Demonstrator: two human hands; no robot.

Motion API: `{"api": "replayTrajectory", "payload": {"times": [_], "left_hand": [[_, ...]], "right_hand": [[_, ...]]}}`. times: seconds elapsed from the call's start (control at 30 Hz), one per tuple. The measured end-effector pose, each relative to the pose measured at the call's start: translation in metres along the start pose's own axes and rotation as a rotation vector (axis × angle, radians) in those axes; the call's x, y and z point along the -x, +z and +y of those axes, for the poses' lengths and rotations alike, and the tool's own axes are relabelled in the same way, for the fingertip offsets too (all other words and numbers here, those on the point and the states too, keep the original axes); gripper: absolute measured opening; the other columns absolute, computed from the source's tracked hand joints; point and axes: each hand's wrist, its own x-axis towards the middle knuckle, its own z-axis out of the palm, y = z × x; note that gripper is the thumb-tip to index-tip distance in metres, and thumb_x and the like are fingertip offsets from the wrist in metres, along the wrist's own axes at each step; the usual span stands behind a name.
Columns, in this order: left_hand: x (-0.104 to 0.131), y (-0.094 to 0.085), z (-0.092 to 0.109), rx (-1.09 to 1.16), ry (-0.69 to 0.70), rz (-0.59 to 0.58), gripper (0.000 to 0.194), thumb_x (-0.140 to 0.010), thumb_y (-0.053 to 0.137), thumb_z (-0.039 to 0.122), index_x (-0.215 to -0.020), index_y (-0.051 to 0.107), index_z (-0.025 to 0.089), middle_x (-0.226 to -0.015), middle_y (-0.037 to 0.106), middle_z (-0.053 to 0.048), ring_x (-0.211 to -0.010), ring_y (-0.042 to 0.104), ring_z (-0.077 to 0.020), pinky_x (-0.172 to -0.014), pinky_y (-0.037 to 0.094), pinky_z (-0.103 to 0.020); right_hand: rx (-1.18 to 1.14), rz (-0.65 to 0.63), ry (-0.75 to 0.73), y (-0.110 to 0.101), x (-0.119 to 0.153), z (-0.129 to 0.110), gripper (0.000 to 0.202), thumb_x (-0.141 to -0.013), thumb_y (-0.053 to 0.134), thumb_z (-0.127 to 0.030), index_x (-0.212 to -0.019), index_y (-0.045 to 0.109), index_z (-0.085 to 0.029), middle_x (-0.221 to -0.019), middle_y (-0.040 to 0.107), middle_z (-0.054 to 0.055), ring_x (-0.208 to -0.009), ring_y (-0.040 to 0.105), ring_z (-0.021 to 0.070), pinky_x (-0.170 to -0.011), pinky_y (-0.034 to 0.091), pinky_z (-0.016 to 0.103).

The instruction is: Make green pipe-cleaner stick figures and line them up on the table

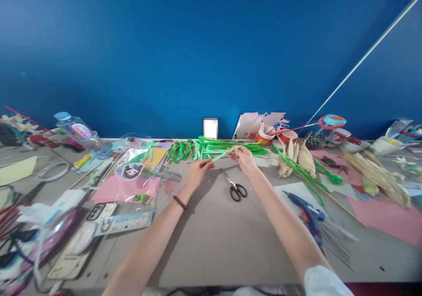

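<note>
A light green pipe cleaner (220, 156) stretches between my two hands above the table. Its left end is pinched in my left hand (199, 169), which has a beaded bracelet on the wrist. My right hand (243, 158) grips the other end with fingers closed. Below the hands lie black-handled scissors (234, 188), blades slightly apart and pointing away from me. Just behind the hands rests a bundle of green stems (237, 146), with light and dark green fuzzy twisted pieces (181, 151) at its left end.
On the right lie a blue glue gun (308, 217), dried corn husks (305, 159) and pink paper (389, 219). Paper cups (264, 137) stand at the back by the blue wall (198, 58). A plastic bottle (77, 129), pink sheets (121, 190) and a phone (95, 212) are at left.
</note>
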Motion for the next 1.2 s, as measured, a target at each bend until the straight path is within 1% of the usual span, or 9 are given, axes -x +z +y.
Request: {"api": "replayTrajectory", "payload": {"times": [0.2, 0.37, 0.53, 0.73, 0.83, 0.93, 1.07, 1.13, 1.2], "left_hand": [[0.001, 0.000, 0.002, -0.040, 0.028, 0.037, 0.021, -0.070, 0.065, 0.037, -0.075, 0.072, 0.018, -0.066, 0.071, -0.005, -0.065, 0.066, -0.0201, -0.067, 0.051, -0.031], [0.004, 0.000, 0.008, -0.110, 0.051, 0.062, 0.020, -0.068, 0.067, 0.038, -0.068, 0.069, 0.018, -0.063, 0.069, -0.004, -0.063, 0.064, -0.0188, -0.063, 0.046, -0.028], [0.005, -0.002, 0.008, -0.183, 0.098, 0.087, 0.026, -0.067, 0.068, 0.043, -0.059, 0.063, 0.019, -0.056, 0.063, -0.002, -0.054, 0.055, -0.0149, -0.054, 0.039, -0.025], [0.006, -0.002, 0.005, -0.277, 0.158, 0.115, 0.033, -0.067, 0.068, 0.047, -0.052, 0.057, 0.019, -0.052, 0.059, 0.000, -0.052, 0.050, -0.0138, -0.054, 0.036, -0.025], [0.006, -0.003, 0.005, -0.280, 0.156, 0.130, 0.031, -0.066, 0.070, 0.045, -0.053, 0.058, 0.019, -0.055, 0.060, -0.001, -0.054, 0.051, -0.0142, -0.056, 0.037, -0.025], [0.003, -0.004, 0.003, -0.196, 0.119, 0.093, 0.025, -0.063, 0.072, 0.042, -0.063, 0.064, 0.018, -0.063, 0.063, -0.002, -0.058, 0.055, -0.0146, -0.057, 0.040, -0.025], [-0.002, -0.003, -0.004, 0.088, 0.003, -0.025, 0.030, -0.063, 0.073, 0.040, -0.081, 0.067, 0.017, -0.074, 0.066, -0.005, -0.063, 0.059, -0.0153, -0.055, 0.044, -0.026], [-0.005, -0.003, -0.007, 0.188, -0.013, -0.036, 0.030, -0.063, 0.073, 0.037, -0.084, 0.067, 0.017, -0.081, 0.066, -0.006, -0.066, 0.060, -0.0150, -0.056, 0.046, -0.026], [-0.006, -0.004, -0.008, 0.242, -0.003, -0.011, 0.029, -0.062, 0.074, 0.034, -0.084, 0.068, 0.017, -0.087, 0.067, -0.007, -0.069, 0.060, -0.0142, -0.060, 0.046, -0.027]], "right_hand": [[-0.010, 0.031, 0.000, 0.001, 0.000, 0.001, 0.019, -0.072, 0.072, -0.026, -0.069, 0.055, -0.018, -0.073, 0.071, 0.001, -0.064, 0.068, 0.0131, -0.065, 0.055, 0.025], [0.003, 0.031, -0.011, -0.002, -0.002, 0.003, 0.019, -0.072, 0.071, -0.027, -0.069, 0.055, -0.019, -0.073, 0.070, 0.001, -0.065, 0.068, 0.0133, -0.066, 0.055, 0.025], [0.052, 0.038, -0.030, -0.004, -0.005, 0.006, 0.023, -0.070, 0.073, -0.032, -0.069, 0.054, -0.020, -0.075, 0.070, 0.002, -0.067, 0.068, 0.0149, -0.067, 0.056, 0.027], [0.054, 0.043, -0.033, -0.004, -0.004, 0.005, 0.022, -0.071, 0.073, -0.032, -0.070, 0.054, -0.020, -0.075, 0.070, 0.002, -0.068, 0.068, 0.0151, -0.066, 0.056, 0.027], [0.054, 0.014, -0.026, -0.005, -0.003, 0.001, 0.023, -0.070, 0.074, -0.032, -0.071, 0.055, -0.019, -0.075, 0.070, 0.002, -0.066, 0.068, 0.0148, -0.063, 0.055, 0.027], [0.065, -0.041, -0.028, -0.006, -0.002, -0.005, 0.025, -0.068, 0.075, -0.034, -0.074, 0.056, -0.019, -0.077, 0.071, 0.001, -0.066, 0.068, 0.0145, -0.062, 0.055, 0.026], [0.073, -0.086, -0.027, -0.008, -0.002, -0.010, 0.027, -0.063, 0.077, -0.036, -0.075, 0.058, -0.019, -0.082, 0.070, 0.001, -0.069, 0.067, 0.0138, -0.064, 0.054, 0.025], [0.052, -0.098, -0.009, -0.008, -0.002, -0.011, 0.027, -0.061, 0.078, -0.034, -0.074, 0.059, -0.019, -0.076, 0.068, -0.001, -0.068, 0.067, 0.0136, -0.064, 0.054, 0.025], [0.029, -0.102, 0.006, -0.008, -0.003, -0.010, 0.026, -0.060, 0.079, -0.031, -0.074, 0.061, -0.019, -0.070, 0.065, -0.003, -0.067, 0.066, 0.0134, -0.064, 0.054, 0.025]]}}
